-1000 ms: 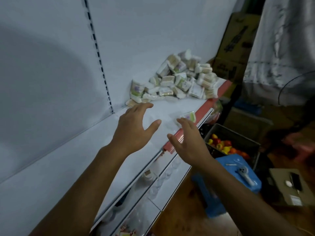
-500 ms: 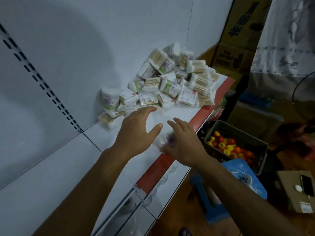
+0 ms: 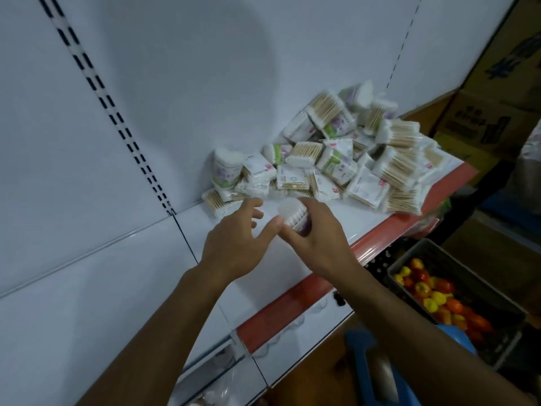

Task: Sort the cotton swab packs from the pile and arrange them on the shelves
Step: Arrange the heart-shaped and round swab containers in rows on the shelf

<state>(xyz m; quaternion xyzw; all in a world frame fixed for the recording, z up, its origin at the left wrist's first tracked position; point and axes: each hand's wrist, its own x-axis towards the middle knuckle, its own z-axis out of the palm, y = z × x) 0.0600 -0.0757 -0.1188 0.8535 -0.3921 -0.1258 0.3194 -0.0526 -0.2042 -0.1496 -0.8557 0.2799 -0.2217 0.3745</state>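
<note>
The right hand (image 3: 319, 238) is clamped around a round tub of cotton swabs (image 3: 294, 214), fingers curled over its far side and thumb along its near side, so that the white swab tips face up and left. The tub is held just above the white shelf (image 3: 123, 288), a little nearer than the pile of cotton swab packs (image 3: 345, 159). The left hand (image 3: 234, 244) hovers just left of the tub with its fingers spread and relaxed, gripping nothing; its thumb tip reaches toward the tub and meets the right thumb. The pile lies at the far right of the shelf against the white back panel (image 3: 175, 83), with flat packs of wooden-stemmed swabs heaped loosely and another round tub (image 3: 227, 168) standing upright at its left edge. A red strip (image 3: 292, 300) runs along the shelf's near edge. Below and to the right, a dark crate (image 3: 474, 276) holds small red, orange and yellow fruits (image 3: 439, 297), and cardboard boxes (image 3: 483, 118) stand at the far right.
</note>
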